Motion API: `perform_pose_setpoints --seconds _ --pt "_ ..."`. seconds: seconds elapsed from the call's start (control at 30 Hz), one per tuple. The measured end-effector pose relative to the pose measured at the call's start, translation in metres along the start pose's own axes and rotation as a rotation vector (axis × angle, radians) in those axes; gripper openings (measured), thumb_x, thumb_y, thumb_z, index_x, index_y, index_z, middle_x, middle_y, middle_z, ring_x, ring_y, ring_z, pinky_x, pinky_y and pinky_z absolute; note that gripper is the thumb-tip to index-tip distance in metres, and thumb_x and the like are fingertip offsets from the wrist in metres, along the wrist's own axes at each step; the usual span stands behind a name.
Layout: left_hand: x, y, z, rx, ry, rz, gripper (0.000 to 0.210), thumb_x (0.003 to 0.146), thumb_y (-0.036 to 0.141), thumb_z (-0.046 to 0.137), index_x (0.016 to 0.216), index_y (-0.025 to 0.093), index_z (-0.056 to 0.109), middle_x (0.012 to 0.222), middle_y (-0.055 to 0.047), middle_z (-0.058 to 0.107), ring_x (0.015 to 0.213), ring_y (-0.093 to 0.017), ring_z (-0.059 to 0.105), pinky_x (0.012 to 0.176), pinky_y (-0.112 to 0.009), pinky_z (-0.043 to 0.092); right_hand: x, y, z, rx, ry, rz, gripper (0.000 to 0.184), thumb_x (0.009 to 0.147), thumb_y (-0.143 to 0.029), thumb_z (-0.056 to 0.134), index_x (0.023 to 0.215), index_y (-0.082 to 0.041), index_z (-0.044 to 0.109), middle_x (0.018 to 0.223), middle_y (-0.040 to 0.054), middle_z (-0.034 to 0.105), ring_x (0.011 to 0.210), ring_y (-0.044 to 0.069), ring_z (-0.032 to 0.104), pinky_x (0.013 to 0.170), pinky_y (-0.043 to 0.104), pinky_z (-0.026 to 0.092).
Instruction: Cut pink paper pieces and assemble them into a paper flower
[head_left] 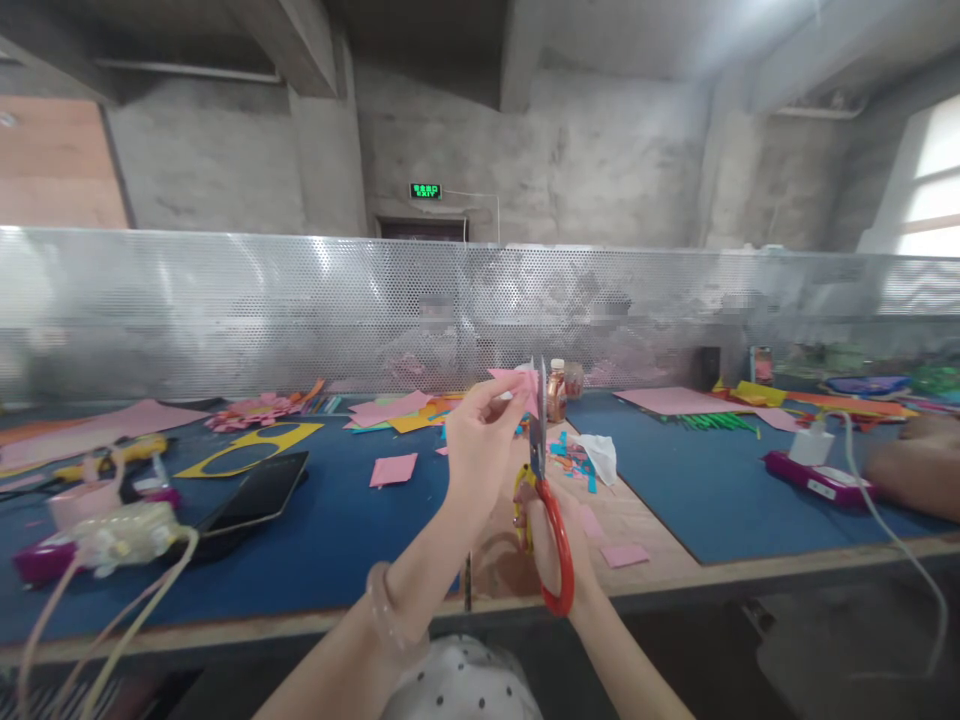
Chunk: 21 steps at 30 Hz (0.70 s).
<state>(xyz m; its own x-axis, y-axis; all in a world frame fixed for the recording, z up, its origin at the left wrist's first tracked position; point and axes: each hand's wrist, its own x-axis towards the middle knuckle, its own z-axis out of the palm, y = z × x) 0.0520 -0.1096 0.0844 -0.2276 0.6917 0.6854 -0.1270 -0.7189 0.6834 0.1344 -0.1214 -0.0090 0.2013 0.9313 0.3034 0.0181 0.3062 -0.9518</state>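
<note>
My left hand (484, 425) pinches a small piece of pink paper (531, 385), raised above the table in the middle of the view. In my right hand (551, 535) is a pair of scissors with red and yellow handles (559, 560), fingers wrapped through the loops. The blades point upward, and the pink paper lies at or between them near the tips; whether they are cutting into it I cannot tell. Below, on the wooden strip, lie blue and orange paper scraps (574, 460), a crumpled white tissue (600, 457) and a pink scrap (624, 555).
On the left blue mat are a pink square (393, 470), a dark tablet-like device (259, 490), a yellow sheet with round holes (296, 436) and a pink paper flower (259, 410). A bottle (556, 390) stands behind the scissors. Another person's hand (919, 465) is at far right, beside a purple power strip (814, 478).
</note>
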Motion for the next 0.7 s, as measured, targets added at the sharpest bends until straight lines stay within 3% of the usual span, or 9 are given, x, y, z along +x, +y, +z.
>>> perform_pose_setpoints --seconds 0.27,0.7 --pt "0.001 0.0 0.001 0.012 0.006 -0.001 0.019 0.07 0.027 0.063 0.087 0.02 0.067 0.087 -0.004 0.067 0.068 -0.011 0.06 0.064 -0.025 0.049 0.0 0.007 -0.004 -0.024 -0.013 -0.06 0.021 0.071 -0.037 0.05 0.061 -0.018 0.048 0.05 -0.0018 0.047 0.044 0.01 0.041 0.039 0.021 0.032" --pt "0.003 -0.001 0.003 0.016 -0.001 -0.013 0.018 0.069 0.021 0.062 0.086 0.02 0.068 0.087 -0.004 0.067 0.066 -0.01 0.059 0.062 -0.023 0.048 0.003 0.01 -0.003 0.014 -0.002 -0.008 0.02 0.07 -0.036 0.05 0.062 -0.018 0.049 0.048 -0.002 0.047 0.043 0.01 0.043 0.038 0.02 0.031"
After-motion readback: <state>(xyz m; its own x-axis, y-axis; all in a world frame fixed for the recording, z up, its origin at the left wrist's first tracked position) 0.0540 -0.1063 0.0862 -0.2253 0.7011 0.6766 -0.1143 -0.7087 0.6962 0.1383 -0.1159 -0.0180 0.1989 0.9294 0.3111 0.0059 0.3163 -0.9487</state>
